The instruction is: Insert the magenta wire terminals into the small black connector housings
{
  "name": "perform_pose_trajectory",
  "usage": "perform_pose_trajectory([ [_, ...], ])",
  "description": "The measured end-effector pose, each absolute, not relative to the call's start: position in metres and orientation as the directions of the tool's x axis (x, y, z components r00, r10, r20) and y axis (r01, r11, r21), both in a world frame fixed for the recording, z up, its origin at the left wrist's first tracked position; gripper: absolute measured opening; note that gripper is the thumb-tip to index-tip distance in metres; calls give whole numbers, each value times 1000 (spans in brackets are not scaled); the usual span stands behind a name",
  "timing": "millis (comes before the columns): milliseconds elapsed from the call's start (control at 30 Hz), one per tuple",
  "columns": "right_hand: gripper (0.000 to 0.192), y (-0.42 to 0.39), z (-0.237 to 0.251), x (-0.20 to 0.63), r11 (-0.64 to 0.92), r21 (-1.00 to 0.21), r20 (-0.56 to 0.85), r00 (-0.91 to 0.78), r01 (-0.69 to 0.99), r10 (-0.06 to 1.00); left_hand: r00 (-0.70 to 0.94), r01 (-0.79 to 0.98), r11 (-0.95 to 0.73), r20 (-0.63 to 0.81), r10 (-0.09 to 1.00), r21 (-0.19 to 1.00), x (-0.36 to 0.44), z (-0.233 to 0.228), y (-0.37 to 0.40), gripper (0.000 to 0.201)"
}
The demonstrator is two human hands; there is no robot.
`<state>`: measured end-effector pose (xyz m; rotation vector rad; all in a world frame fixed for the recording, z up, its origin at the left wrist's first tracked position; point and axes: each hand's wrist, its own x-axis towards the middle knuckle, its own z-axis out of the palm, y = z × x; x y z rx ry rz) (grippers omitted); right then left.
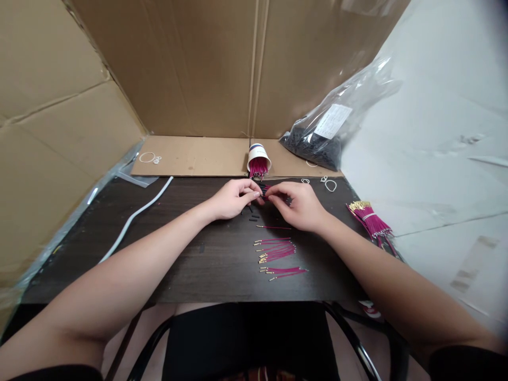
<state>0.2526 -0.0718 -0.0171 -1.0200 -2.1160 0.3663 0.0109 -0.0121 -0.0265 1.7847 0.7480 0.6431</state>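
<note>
My left hand [237, 199] and my right hand [298, 205] meet at the middle of the table, fingertips almost touching. Both are closed in a pinch; what lies between the fingers is too small to make out. Just behind the fingertips lie magenta wires with black sleeves [263, 187]. Several short black sleeves [254, 217] are scattered below my left hand. Nearer to me a single magenta wire [273, 227] lies crosswise. Below it is a loose row of magenta wires [277, 251] with gold terminals at their left ends, then a smaller group of wires [284, 272].
A white paper cup [257, 150] lies tipped, magenta wires spilling toward me. At the back right sits a clear bag of black sleeves [313, 145]. A banded wire bundle [370, 218] is at the right edge. Rubber bands [330, 184] and a pale tube [137, 214] lie around. Cardboard walls [178, 69] enclose the back and left.
</note>
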Motion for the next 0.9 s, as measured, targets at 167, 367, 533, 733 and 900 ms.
perform_pose_trajectory([
  [167,19,-72,-16,252,706,-457,549,-453,540,702,671,207,-268,63,739,941,11,-27,-12,24],
  [367,16,-71,-17,253,732,-432,581,-459,527,672,674,203,-258,56,736,945,12,-26,-12,27],
  [533,14,-66,-16,260,702,-454,564,-434,548,703,622,132,-195,72,780,972,10,-25,-7,31],
  [733,10,-51,-20,276,690,-418,569,-421,591,706,562,200,-230,81,823,952,11,-28,-6,19],
  [900,11,-42,-28,281,680,-388,532,-451,623,717,607,364,-401,113,787,840,7,-25,-9,16],
])
